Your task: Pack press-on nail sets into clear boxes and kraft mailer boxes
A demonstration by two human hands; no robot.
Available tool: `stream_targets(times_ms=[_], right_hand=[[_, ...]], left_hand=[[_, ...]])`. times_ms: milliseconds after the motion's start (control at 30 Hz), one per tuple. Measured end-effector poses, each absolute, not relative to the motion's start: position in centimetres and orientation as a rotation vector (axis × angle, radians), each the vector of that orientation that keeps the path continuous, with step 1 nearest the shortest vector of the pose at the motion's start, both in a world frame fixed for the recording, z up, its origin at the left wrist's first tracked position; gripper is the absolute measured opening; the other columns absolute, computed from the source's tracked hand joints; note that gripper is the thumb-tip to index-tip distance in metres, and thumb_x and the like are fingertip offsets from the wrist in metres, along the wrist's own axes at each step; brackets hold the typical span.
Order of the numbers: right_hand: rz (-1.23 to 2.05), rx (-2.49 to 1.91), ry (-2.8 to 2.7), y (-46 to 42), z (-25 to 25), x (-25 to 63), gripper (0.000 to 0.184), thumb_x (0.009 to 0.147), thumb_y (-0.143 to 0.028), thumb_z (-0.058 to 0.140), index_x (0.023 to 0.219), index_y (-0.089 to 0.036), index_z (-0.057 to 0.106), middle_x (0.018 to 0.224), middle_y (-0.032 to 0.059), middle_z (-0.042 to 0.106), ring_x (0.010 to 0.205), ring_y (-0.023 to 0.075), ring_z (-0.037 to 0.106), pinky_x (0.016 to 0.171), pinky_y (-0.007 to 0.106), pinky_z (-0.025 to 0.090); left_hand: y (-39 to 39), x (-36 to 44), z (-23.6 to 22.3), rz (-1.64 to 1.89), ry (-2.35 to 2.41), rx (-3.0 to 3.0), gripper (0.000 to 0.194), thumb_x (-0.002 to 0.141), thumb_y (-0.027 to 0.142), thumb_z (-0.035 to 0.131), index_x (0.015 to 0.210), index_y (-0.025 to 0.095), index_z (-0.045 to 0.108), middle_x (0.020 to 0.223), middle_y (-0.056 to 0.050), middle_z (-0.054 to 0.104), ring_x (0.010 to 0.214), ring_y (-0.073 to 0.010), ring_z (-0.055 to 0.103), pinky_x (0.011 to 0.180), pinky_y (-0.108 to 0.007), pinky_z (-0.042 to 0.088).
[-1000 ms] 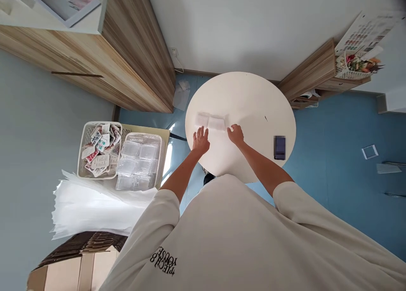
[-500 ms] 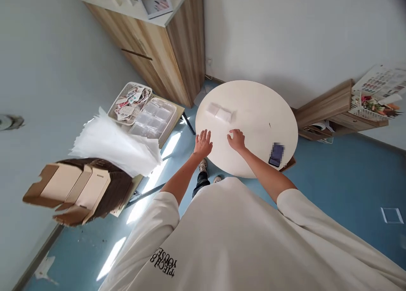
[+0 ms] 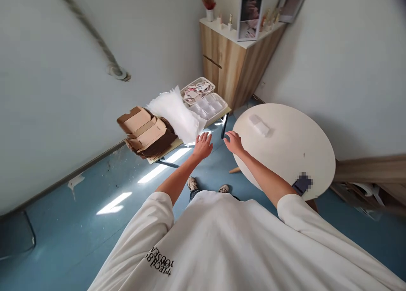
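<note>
My left hand [image 3: 203,145] is stretched forward with its fingers apart, holding nothing. In the view it lies just in front of a stack of thin white sheets [image 3: 179,113]; I see no grip on them. My right hand [image 3: 234,142] is held out at the left edge of the round white table [image 3: 294,143], fingers slightly bent and nothing in them. Whether it touches the table edge I cannot tell. On that table lie a clear-and-white plastic packet [image 3: 259,125] and a dark phone [image 3: 302,185].
A low side table [image 3: 173,150] carries flattened brown cardboard boxes [image 3: 144,132], a white basket of small printed cards [image 3: 198,89] and a tray of clear packets [image 3: 209,106]. Behind stands a wooden cabinet [image 3: 228,58] with a picture frame [image 3: 250,18]. Sunlit patches mark the blue floor [image 3: 104,236].
My view has turned left, so the side table sits nearer the middle and the round table further right. My hands stay outstretched, the right one now at the round table's left edge.
</note>
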State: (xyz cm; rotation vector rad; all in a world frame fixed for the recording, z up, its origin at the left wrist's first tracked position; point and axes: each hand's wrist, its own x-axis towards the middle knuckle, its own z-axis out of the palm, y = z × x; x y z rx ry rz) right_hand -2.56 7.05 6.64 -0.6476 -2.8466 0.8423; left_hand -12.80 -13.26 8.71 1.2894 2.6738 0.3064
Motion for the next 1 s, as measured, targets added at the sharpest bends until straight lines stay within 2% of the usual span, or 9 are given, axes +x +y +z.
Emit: stream_targets(times_ms=[267,367,533,633,800,1000], right_hand=[[0.73,-0.149,-2.951,-4.5,8.2,-13.5,0.04,0.101,-0.029,0.053,0.136,-0.021,0.07,0.15,0.015,0.06,0.135,0.0352,0.056,0.113,0.053,0.046],[0.719,-0.018,-2.992,-9.4,8.2,-17.2,0.039,0.101,-0.028,0.054,0.136,-0.02,0.071,0.152,0.0145,0.06,0.135,0.0344,0.056,0.113,0.052,0.047],[0.726,0.179,-3.07,-16.7,7.7,-22.9,0.041,0.103,-0.025,0.051,0.139,-0.022,0.07,0.153,0.0108,0.062,0.139,0.0307,0.057,0.116,0.048,0.046],[0.69,0.271,-3.14,-19.9,7.3,-25.6,0.042,0.104,-0.023,0.049,0.141,-0.022,0.069,0.153,0.0102,0.064,0.14,0.0295,0.057,0.118,0.048,0.044],[0.5,0.382,-3.284,-22.2,6.6,-28.9,0.042,0.104,-0.023,0.054,0.143,-0.018,0.068,0.157,0.0145,0.059,0.145,0.0303,0.053,0.122,0.048,0.039],[0.351,0.361,-3.396,-21.7,6.3,-31.0,0.035,0.105,-0.031,0.054,0.133,-0.021,0.073,0.141,0.0137,0.07,0.135,0.0313,0.059,0.115,0.048,0.041]], left_hand=[[-27.2,-19.3,9.7,0.388,2.918,0.933,0.058,0.103,0.03,0.048,0.16,0.018,0.046,0.168,-0.016,0.046,0.159,-0.0331,0.038,0.131,-0.054,0.027],[-32.6,-22.5,9.5,0.368,2.965,0.892,0.057,0.101,0.026,0.05,0.157,0.015,0.048,0.166,-0.018,0.048,0.155,-0.0331,0.042,0.131,-0.051,0.028],[-39.6,-27.5,9.1,0.252,2.929,0.901,0.045,0.101,0.027,0.053,0.144,0.016,0.059,0.155,-0.018,0.057,0.145,-0.0337,0.051,0.127,-0.05,0.03],[-42.3,-29.5,8.5,0.198,2.878,0.915,0.037,0.102,0.032,0.056,0.134,0.018,0.066,0.145,-0.018,0.063,0.14,-0.0346,0.054,0.126,-0.051,0.029],[-44.4,-31.0,7.4,0.169,2.831,0.846,0.037,0.101,0.042,0.06,0.127,0.018,0.071,0.136,-0.02,0.067,0.136,-0.0365,0.055,0.117,-0.051,0.036],[-45.2,-32.5,6.9,0.227,2.733,0.732,0.038,0.099,0.046,0.061,0.124,0.021,0.074,0.127,-0.017,0.073,0.125,-0.036,0.063,0.108,-0.048,0.042]])
